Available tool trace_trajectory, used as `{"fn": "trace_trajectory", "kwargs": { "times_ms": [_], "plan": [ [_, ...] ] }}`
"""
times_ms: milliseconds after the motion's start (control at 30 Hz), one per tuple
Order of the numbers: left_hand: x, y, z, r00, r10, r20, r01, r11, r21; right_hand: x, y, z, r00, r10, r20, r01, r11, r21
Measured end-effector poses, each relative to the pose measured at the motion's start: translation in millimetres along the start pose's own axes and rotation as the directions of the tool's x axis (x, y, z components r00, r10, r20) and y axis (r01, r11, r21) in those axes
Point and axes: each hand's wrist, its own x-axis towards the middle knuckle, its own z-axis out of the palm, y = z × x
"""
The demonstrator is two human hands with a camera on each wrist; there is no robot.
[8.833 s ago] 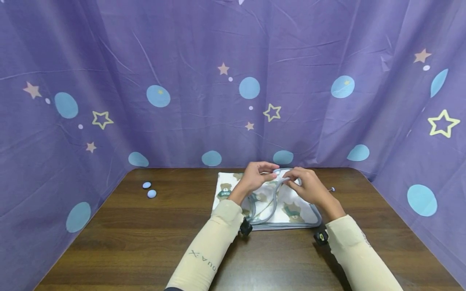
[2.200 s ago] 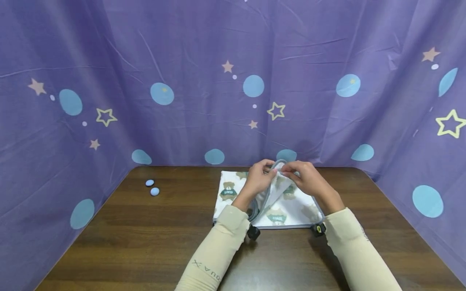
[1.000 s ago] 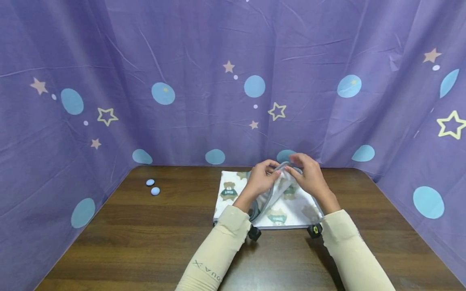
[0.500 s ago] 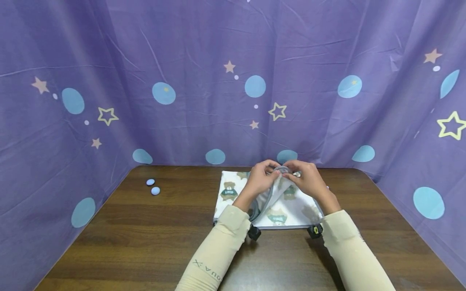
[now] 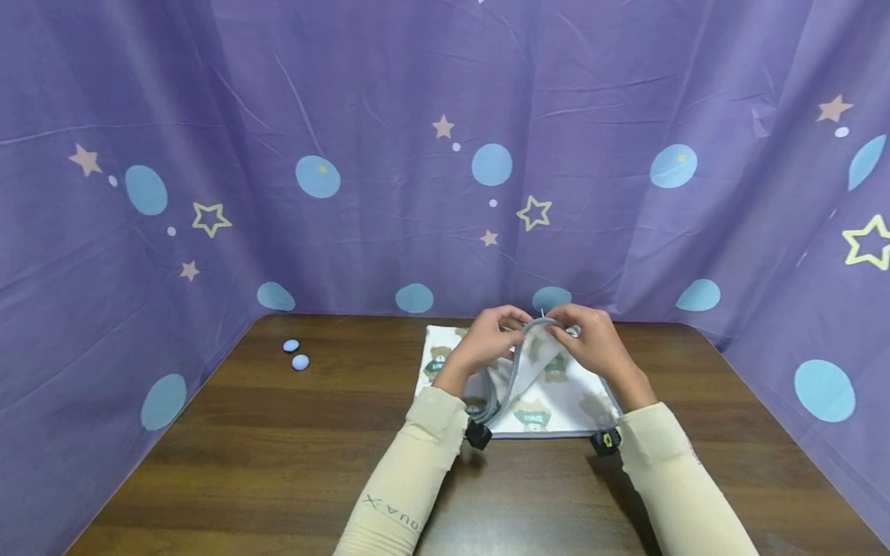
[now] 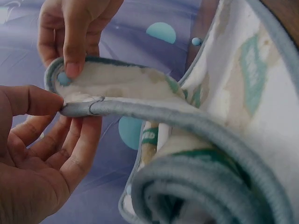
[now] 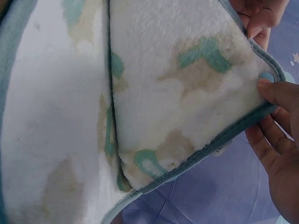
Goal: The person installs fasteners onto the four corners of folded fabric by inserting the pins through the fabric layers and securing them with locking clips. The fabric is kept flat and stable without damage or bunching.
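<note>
A white fleece cloth with a bear print and grey-blue edging lies at the back of the table, one flap raised between the hands. My left hand pinches the edging between thumb and fingers, as the left wrist view shows. Opposite it, my right hand pinches the flap's corner, its thumb on a round blue pin head near the edge. A thin pale spike stands up from the flap's top edge. Dark thread or wire loops round the edging beside the left fingertips. Rolled edging curls below.
Two pale blue discs rest on the brown wooden table, well left of the cloth. Past the cloth, another small blue head shows in the left wrist view. A purple patterned curtain hangs behind the table.
Compared with the oldest frame, the flap is lifted and folded over. A second ago the right fingers were spread; now they pinch the corner. The spike now shows, and the left hand has shifted slightly left.
</note>
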Motion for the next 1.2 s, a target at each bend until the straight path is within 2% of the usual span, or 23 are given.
{"fn": "trace_trajectory", "kwargs": {
  "times_ms": [167,367,600,900,1000,1067,1200],
  "plan": [
    [2.0,-7.3,-8.7,0.999,-0.033,-0.036,0.032,0.999,-0.04,0,0,-1.2,1.0,-0.008,-0.004,0.008,1.0,-0.004],
    [-1.0,-19.6,-26.4,0.984,-0.098,-0.15,0.09,0.994,-0.059,-1,1,-1.0,1.0,-0.007,-0.007,0.007,1.0,-0.015],
    [-3.1,-40.0,-59.0,0.942,-0.201,-0.269,0.205,0.979,-0.015,0,1,-3.4,0.999,-0.016,-0.03,0.015,1.0,-0.025],
    [-14.2,-46.8,-117.5,0.885,-0.22,-0.411,0.288,0.951,0.112,-1,2,-3.1,0.999,-0.017,-0.032,0.016,1.0,-0.015],
    [-19.6,-50.2,-137.9,0.873,-0.202,-0.444,0.309,0.933,0.184,-1,2,-3.4,1.0,-0.008,-0.021,0.007,1.0,-0.02],
    [-23.5,-52.3,-151.3,0.869,-0.181,-0.461,0.324,0.912,0.253,-1,1,-3.8,1.0,-0.006,-0.017,0.005,1.0,-0.027],
    [-33.2,-57.0,-177.0,0.863,-0.14,-0.485,0.365,0.836,0.409,-1,1,-4.1,1.0,-0.015,-0.021,0.014,1.0,-0.027]
  ]
}}
